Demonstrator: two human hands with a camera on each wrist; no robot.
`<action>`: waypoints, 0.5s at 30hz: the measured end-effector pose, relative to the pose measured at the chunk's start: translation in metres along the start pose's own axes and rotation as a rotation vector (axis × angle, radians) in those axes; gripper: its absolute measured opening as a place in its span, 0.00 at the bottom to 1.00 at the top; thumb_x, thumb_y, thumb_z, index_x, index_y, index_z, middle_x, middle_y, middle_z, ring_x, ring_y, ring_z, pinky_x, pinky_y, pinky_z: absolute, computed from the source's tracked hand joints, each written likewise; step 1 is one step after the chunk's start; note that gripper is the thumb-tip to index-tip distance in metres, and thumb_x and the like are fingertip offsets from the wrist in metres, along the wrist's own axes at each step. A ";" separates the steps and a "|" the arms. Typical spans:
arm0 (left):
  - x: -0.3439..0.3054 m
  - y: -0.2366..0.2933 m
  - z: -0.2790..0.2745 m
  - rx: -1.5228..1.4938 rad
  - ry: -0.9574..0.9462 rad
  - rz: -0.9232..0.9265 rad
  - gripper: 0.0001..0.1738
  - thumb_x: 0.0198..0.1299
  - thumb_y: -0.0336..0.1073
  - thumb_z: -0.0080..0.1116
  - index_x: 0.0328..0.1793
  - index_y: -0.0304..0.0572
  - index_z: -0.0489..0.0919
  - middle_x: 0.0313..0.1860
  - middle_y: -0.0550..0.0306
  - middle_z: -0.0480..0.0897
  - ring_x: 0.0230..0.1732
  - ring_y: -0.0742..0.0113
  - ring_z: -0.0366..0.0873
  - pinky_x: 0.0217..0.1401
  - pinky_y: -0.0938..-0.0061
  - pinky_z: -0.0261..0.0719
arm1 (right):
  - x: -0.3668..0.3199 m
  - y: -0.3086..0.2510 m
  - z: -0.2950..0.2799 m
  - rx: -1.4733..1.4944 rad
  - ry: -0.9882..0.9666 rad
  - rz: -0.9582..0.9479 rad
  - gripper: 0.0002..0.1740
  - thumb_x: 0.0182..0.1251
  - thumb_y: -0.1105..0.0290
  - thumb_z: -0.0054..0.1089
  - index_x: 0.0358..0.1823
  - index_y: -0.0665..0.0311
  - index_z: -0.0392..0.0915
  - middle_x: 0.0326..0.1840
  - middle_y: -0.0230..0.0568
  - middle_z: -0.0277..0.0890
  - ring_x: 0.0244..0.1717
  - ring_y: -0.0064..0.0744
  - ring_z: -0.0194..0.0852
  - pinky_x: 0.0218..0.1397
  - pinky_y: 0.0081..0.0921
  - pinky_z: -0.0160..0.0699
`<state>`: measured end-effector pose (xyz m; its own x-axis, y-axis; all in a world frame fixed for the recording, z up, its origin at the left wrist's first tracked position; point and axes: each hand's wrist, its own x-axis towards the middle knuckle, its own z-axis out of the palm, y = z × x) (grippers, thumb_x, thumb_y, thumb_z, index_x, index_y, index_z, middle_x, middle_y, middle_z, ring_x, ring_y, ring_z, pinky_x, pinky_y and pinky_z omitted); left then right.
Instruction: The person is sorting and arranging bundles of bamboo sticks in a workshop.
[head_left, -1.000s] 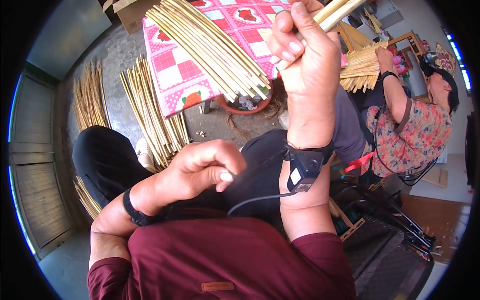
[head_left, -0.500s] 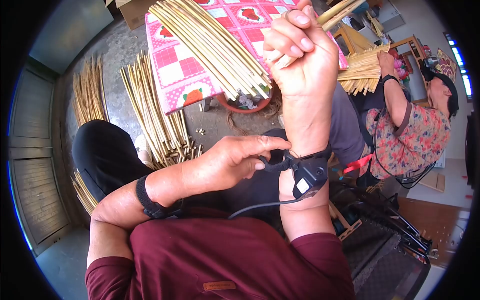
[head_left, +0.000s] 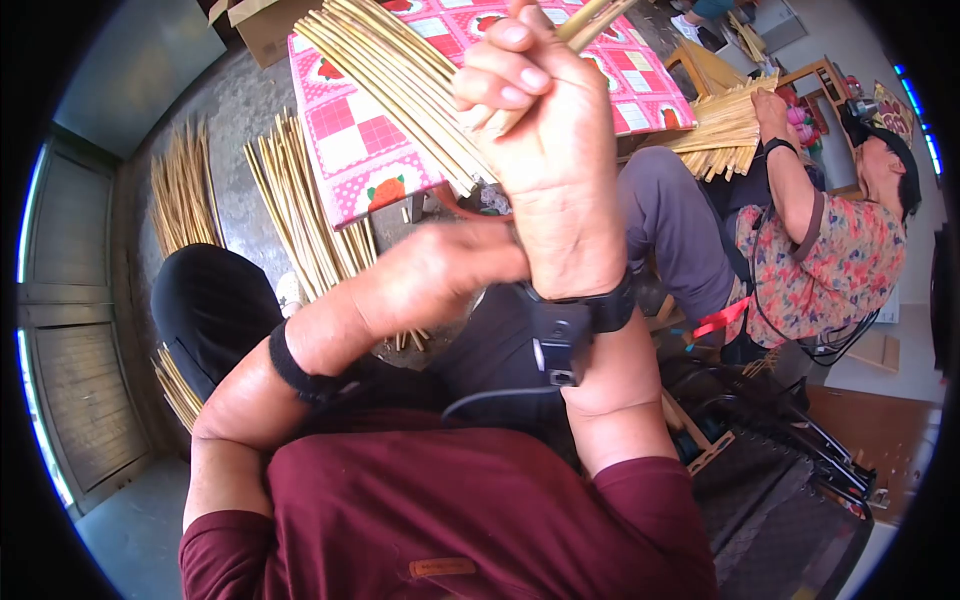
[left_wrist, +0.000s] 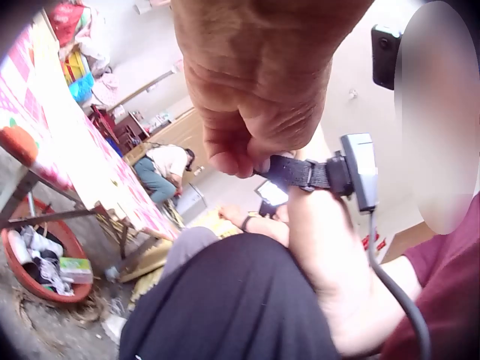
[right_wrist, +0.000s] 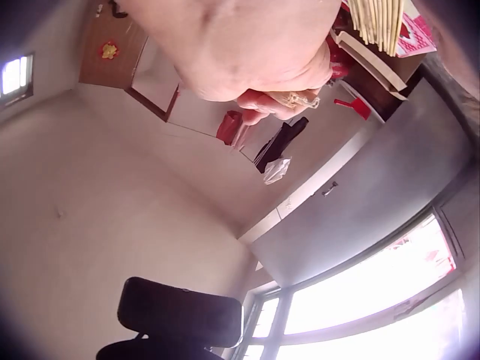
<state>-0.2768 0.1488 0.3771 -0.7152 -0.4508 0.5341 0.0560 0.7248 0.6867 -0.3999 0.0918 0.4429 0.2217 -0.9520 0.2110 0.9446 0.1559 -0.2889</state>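
My right hand (head_left: 545, 110) is raised over the table's near edge, its fingers curled round a few pale plant stalks (head_left: 590, 22). In the right wrist view, stalk ends (right_wrist: 300, 98) poke out past its fingers. A small black camera (head_left: 560, 335) sits on the right wrist, held by a black strap (head_left: 610, 308) with a cable hanging from it. My left hand (head_left: 440, 262), blurred in the head view, is at that wrist. In the left wrist view, its thumb and fingers pinch the end of the camera's strap (left_wrist: 289, 171), which stretches taut to the camera.
More stalks (head_left: 390, 85) lie on a pink checked tablecloth (head_left: 350, 150). Stalk bundles (head_left: 290, 190) and brushy stems (head_left: 185, 195) stand on the floor at left. A reddish basin (left_wrist: 71, 296) sits under the table. Another person (head_left: 820, 250) sits at right with stalks (head_left: 715, 140).
My left hand has come across to the right wrist and pinches the strap there. The right hand, still gripping its stalks, has shifted left, and its wrist camera has turned.
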 end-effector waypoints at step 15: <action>-0.020 -0.001 0.018 -0.341 -0.084 -0.257 0.17 0.49 0.11 0.49 0.42 0.37 0.77 0.29 0.58 0.74 0.28 0.70 0.73 0.30 0.76 0.73 | 0.016 0.018 -0.020 -0.346 0.190 -0.133 0.04 0.69 0.71 0.51 0.38 0.63 0.71 0.25 0.36 0.71 0.18 0.16 0.61 0.20 0.15 0.63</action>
<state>-0.2750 0.1664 0.3577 -0.7895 -0.5399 0.2919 0.0851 0.3747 0.9232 -0.3840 0.0737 0.4220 0.0238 -0.9946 0.1010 0.8177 -0.0388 -0.5743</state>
